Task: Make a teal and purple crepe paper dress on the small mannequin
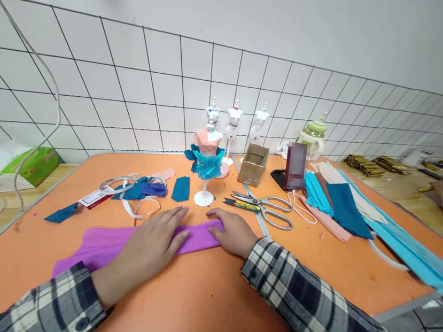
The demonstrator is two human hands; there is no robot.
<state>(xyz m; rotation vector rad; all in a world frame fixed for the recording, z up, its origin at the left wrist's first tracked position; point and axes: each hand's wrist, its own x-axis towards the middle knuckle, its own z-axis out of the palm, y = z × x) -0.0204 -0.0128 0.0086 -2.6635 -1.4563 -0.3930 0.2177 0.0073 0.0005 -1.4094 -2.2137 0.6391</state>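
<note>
In the head view, a long purple cloth (198,240) lies on the orange worktop (204,309), near its front edge. The left hand (152,241) lies flat on the middle of the cloth, with its thumb out to the side. The right hand (234,233) rests on the cloth's right end, with a gap between thumb and pointing finger. Just past the hands is a little dress stand (203,199) with a pink top and blue frills (206,165). A blue scrap (181,188) lies to its left. Big scissors (273,221) lie to its right, and a small brown box (253,164) stands behind them.
</note>
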